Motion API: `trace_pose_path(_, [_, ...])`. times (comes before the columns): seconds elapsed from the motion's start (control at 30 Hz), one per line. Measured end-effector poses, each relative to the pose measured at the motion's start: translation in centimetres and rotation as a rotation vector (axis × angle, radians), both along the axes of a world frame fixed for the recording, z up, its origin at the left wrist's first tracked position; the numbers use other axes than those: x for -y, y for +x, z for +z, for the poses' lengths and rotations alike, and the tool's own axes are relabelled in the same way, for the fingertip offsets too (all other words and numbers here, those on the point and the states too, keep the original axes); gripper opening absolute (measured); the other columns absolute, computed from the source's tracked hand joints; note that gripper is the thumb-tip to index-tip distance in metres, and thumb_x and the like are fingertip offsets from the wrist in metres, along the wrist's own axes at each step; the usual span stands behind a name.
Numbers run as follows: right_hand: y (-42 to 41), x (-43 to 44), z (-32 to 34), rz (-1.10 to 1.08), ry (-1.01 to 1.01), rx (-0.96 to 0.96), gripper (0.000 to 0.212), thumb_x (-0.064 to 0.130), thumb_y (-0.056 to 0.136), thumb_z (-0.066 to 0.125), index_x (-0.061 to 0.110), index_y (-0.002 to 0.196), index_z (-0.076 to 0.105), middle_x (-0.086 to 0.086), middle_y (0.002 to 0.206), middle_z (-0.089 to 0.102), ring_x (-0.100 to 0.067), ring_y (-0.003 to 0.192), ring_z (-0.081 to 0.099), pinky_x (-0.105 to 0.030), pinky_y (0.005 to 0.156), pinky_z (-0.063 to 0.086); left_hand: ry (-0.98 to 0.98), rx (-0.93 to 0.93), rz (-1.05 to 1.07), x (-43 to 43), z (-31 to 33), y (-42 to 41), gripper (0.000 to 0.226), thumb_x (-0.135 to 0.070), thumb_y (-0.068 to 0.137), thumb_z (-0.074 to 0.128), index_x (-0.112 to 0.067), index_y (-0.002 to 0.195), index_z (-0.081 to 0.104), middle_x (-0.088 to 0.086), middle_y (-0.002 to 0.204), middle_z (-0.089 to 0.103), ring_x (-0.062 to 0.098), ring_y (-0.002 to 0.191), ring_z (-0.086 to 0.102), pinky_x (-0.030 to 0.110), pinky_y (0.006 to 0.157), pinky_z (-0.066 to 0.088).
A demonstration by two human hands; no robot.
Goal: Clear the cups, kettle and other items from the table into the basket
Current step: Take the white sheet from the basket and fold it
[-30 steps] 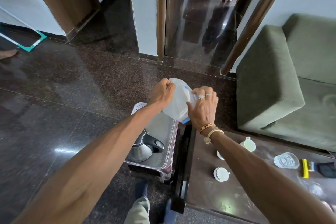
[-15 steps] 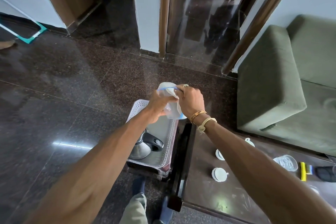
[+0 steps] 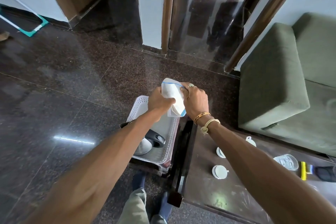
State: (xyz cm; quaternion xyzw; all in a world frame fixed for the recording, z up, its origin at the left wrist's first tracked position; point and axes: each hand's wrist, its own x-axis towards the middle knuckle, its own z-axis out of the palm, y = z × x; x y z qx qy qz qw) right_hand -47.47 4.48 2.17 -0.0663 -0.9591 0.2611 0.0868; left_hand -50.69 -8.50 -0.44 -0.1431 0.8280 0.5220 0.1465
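Over the basket, both outstretched hands clutch a white bag.

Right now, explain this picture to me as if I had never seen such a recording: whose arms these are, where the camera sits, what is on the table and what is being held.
There is no machine here. A person wears a wide-angle camera on the head, so you look down along their own two bare arms. The left hand and the right hand together grip a white pouch with a blue edge, held above a white perforated basket that stands on the floor side of the dark table. A steel kettle with a black handle already lies in the basket area. On the table remain three white cups, a clear glass dish, and a yellow and dark item that I cannot identify. A green sofa stands at right.
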Motion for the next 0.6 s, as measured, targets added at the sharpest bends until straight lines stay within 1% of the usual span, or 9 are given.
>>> trace_pose_path(0.03, [0.0, 0.0, 0.0, 0.009, 0.011, -0.001, 0.031, 0.027, 0.103, 0.042, 0.02, 0.124, 0.065, -0.011, 0.099, 0.073, -0.034, 0.087, 0.067, -0.039, 0.074, 0.051, -0.033, -0.026, -0.001, -0.1, 0.0, 0.1, 0.047, -0.032, 0.063, 0.078, -0.025, 0.102, 0.054, -0.011, 0.088, 0.061, 0.003, 0.075, 0.056, 0.023, 0.056, 0.039])
trace_pose_path(0.1, [0.0, 0.0, 0.2, 0.045, 0.045, 0.007, 0.032, 0.026, 0.103, 0.042, 0.023, 0.126, 0.064, -0.011, 0.098, 0.073, -0.035, 0.086, 0.066, -0.04, 0.074, 0.051, -0.097, -0.067, -0.019, -0.2, -0.3, 0.1, 0.045, -0.036, 0.066, 0.077, -0.023, 0.105, 0.059, -0.009, 0.092, 0.064, 0.01, 0.08, 0.061, 0.025, 0.063, 0.043])
trace_pose_path(0.2, [0.1, -0.2, 0.3, -0.003, 0.021, -0.013, 0.033, 0.024, 0.102, 0.043, 0.025, 0.129, 0.063, -0.01, 0.104, 0.073, -0.035, 0.091, 0.067, -0.041, 0.078, 0.053, -0.208, -0.126, -0.033, 0.1, -0.6, -0.3, 0.036, -0.02, 0.074, 0.067, -0.016, 0.11, 0.065, 0.003, 0.102, 0.07, 0.025, 0.095, 0.065, 0.031, 0.074, 0.051])
trace_pose_path(0.3, [0.2, -0.6, 0.7, -0.133, -0.038, -0.046, 0.039, 0.013, 0.095, 0.054, 0.022, 0.133, 0.056, -0.006, 0.116, 0.069, -0.03, 0.099, 0.066, -0.043, 0.086, 0.054, -0.208, -0.165, -0.021, 0.5, -0.6, -0.4, 0.036, -0.012, 0.074, 0.063, -0.017, 0.109, 0.068, 0.006, 0.102, 0.072, 0.027, 0.093, 0.066, 0.03, 0.072, 0.049])
trace_pose_path(0.37, [0.4, -1.0, 0.8, -0.078, 0.163, -0.2, 0.043, -0.002, 0.078, 0.062, 0.014, 0.118, 0.062, -0.01, 0.115, 0.062, -0.032, 0.094, 0.06, -0.044, 0.08, 0.052, -0.211, -0.172, -0.045, 0.6, -0.6, -0.5, 0.035, -0.013, 0.074, 0.064, -0.019, 0.109, 0.069, 0.003, 0.102, 0.072, 0.023, 0.091, 0.065, 0.028, 0.071, 0.046])
trace_pose_path(0.47, [1.2, -0.7, 0.8, 0.275, 0.54, -0.463, 0.023, -0.006, 0.066, 0.064, 0.009, 0.082, 0.068, -0.011, 0.088, 0.062, -0.032, 0.075, 0.056, -0.039, 0.062, 0.048, -0.245, -0.17, -0.074, 0.4, -0.4, -0.5, 0.033, -0.015, 0.075, 0.065, -0.018, 0.107, 0.069, 0.004, 0.102, 0.072, 0.024, 0.092, 0.065, 0.027, 0.071, 0.042])
trace_pose_path(0.5, [1.4, -0.4, 0.8, 0.373, 0.62, -0.446, 0.017, -0.005, 0.066, 0.063, 0.009, 0.074, 0.067, -0.01, 0.08, 0.061, -0.031, 0.072, 0.058, -0.037, 0.059, 0.048, -0.252, -0.177, -0.084, 0.2, -0.4, -0.5, 0.031, -0.015, 0.075, 0.065, -0.018, 0.105, 0.069, 0.004, 0.101, 0.072, 0.025, 0.092, 0.065, 0.027, 0.071, 0.042])
trace_pose_path(0.53, [1.6, 0.0, 0.9, 0.425, 0.674, -0.331, 0.015, -0.005, 0.067, 0.063, 0.009, 0.071, 0.067, -0.008, 0.077, 0.062, -0.031, 0.073, 0.06, -0.037, 0.059, 0.047, -0.257, -0.186, -0.097, 0.1, -0.3, -0.5, 0.029, -0.015, 0.074, 0.064, -0.017, 0.103, 0.069, 0.005, 0.1, 0.072, 0.026, 0.093, 0.066, 0.027, 0.072, 0.044])
trace_pose_path(0.6, [1.6, 0.9, 0.8, 0.384, 0.646, 0.036, 0.02, -0.004, 0.077, 0.06, 0.009, 0.088, 0.07, -0.009, 0.089, 0.066, -0.032, 0.087, 0.065, -0.037, 0.066, 0.05, -0.273, -0.19, -0.133, -0.1, -0.3, -0.4, 0.034, -0.014, 0.074, 0.064, -0.015, 0.108, 0.069, 0.006, 0.106, 0.072, 0.029, 0.098, 0.066, 0.032, 0.079, 0.048])
